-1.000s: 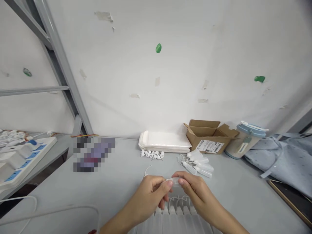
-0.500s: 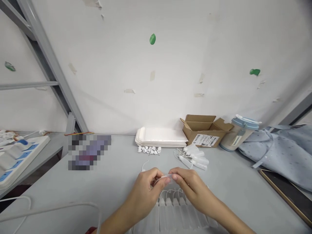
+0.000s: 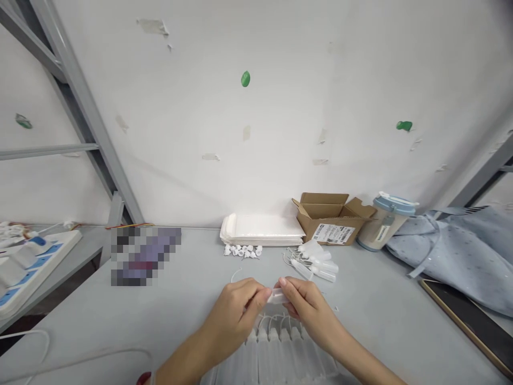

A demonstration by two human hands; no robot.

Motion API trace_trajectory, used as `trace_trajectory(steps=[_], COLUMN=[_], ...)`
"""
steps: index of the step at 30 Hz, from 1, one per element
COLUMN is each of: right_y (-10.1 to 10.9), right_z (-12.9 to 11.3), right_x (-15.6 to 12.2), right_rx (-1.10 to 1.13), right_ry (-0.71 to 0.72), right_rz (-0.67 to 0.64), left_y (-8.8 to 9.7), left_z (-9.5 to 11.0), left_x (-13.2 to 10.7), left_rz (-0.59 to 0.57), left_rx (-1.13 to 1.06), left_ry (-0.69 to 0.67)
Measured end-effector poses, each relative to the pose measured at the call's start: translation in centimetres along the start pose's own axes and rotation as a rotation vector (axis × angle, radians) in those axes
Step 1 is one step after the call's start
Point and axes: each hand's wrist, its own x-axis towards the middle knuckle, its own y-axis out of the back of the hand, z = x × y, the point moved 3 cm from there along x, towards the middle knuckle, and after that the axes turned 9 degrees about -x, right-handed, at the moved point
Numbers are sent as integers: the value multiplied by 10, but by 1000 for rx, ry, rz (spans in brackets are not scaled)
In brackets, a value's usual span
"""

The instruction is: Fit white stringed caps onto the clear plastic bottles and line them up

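Observation:
My left hand point(image 3: 238, 307) pinches the left end of a small translucent plastic bottle point(image 3: 278, 295), which lies nearly level between both hands. Around its right end close the fingers of my right hand point(image 3: 306, 302), thumb on top. Below the hands, a row of similar translucent bottles point(image 3: 276, 355) with white tops and thin curved white strands lies side by side, partly hidden by my forearms. Beyond my right hand is a loose pile of translucent bottles point(image 3: 323, 264) with thin strands. Several small white caps point(image 3: 243, 250) sit in a cluster past my left hand.
A stack of white padded sleeves point(image 3: 264, 230) stands by the wall beside an open cardboard box point(image 3: 332, 222). Farther right are a blue-lidded cup point(image 3: 382, 224), a pale blue cloth bag point(image 3: 465, 256) and a dark tablet-like device point(image 3: 468, 326). At left are a power strip point(image 3: 44, 267) and a white cable point(image 3: 100, 354).
The bottle between my hands has turned and shows more of its body. My right thumb has moved onto its top. The whole view has shifted slightly.

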Motion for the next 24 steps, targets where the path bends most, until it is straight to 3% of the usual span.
trace_trajectory(steps=[3, 6, 12, 16, 21, 22, 24], right_y=[1, 0, -3, 1, 32, 40, 54], right_z=[0, 4, 4, -1, 10, 15, 29], right_x=[-1, -1, 0, 0, 13, 17, 26], right_rx=[-96, -138, -89, -118, -600, -742, -1027], right_ry=[75, 64, -73, -23, 241, 262, 157], right_rz=[27, 29, -11, 18, 276, 344, 394], left_y=[-1, -3, -10, -6, 14, 19, 27], left_z=[2, 1, -8, -4, -14, -21, -36], left_x=[1, 0, -5, -2, 28, 35, 48], left_rz=[-33, -44, -48, -109, -140, -129, -133], left_rx=[-88, -91, 127, 266, 328, 369, 456], left_ry=[158, 184, 7, -133, -172, -168, -169])
